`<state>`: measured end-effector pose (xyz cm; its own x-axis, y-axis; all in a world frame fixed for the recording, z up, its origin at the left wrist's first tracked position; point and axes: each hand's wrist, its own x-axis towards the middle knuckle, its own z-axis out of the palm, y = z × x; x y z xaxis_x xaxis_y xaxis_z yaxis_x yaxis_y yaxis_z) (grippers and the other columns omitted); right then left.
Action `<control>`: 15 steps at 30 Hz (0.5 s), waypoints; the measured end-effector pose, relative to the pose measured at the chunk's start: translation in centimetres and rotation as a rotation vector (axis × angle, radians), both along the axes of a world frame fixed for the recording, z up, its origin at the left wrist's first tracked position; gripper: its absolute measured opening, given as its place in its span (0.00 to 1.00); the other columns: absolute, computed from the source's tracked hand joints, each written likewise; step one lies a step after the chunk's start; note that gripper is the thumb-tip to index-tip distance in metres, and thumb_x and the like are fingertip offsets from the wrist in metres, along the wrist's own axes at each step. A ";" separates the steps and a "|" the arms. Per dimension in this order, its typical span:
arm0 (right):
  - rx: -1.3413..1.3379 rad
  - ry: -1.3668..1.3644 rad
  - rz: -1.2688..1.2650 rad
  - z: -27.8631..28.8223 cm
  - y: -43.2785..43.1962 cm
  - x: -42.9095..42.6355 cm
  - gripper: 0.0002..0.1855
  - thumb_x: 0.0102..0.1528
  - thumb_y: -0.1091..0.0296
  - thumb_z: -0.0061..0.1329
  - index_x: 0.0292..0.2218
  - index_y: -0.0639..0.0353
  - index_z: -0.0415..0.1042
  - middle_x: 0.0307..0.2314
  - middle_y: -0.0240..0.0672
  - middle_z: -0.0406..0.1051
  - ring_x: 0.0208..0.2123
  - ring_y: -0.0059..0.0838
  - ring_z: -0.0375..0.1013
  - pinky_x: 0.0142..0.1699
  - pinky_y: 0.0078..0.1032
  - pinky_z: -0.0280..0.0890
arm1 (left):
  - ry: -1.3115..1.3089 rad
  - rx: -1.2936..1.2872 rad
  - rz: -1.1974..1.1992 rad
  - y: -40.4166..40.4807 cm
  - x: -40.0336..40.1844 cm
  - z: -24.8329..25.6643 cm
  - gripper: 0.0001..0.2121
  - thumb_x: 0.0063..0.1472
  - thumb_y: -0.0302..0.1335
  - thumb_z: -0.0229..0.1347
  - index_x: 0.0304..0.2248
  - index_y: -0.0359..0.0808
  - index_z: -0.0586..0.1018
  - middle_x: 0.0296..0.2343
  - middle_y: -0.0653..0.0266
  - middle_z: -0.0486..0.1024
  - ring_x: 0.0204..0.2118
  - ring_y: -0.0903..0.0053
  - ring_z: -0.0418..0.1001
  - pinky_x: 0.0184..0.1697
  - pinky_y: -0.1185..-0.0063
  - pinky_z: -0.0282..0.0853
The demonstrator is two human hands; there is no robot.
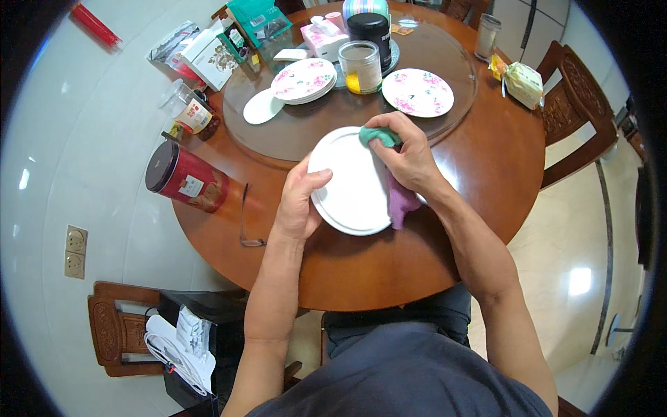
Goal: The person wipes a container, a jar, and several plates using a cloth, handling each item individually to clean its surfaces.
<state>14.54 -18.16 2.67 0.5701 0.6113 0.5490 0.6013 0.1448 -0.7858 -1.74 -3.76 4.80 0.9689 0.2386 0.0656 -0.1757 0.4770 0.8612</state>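
My left hand (301,197) grips a white plate (350,182) by its left edge, thumb on top. The plate's plain underside with a raised ring seems to face me, tilted above the table. In my right hand (409,154) a bunched green cloth (379,136) is pinched and pressed on the plate's upper right rim. Behind the plate, a purple cloth (401,200) shows partly. A bit of something white peeks out beside my right wrist; most of it is hidden. Beyond my hands, a stack of floral plates (304,79) and another floral plate (418,93) rest on the glass turntable (333,112).
Around the round wooden table (365,281) are a red canister (187,177), eyeglasses (249,229), a clear plastic jar (192,112) and a packaged loaf (522,85). A glass jar with yellow (360,68), a black-lidded jar (371,39) and a pink tissue box (324,37) stand on the turntable.
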 end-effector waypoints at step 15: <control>-0.053 -0.184 0.080 0.2 0.2 -1.2 0.10 0.53 0.76 0.53 0.39 0.61 0.72 0.33 0.37 0.69 0.36 0.32 0.72 0.40 0.27 0.66 | 0.042 0.226 0.187 -0.3 0.1 -1.0 0.13 0.63 0.23 0.53 0.45 0.24 0.76 0.35 0.60 0.80 0.33 0.83 0.78 0.36 0.84 0.74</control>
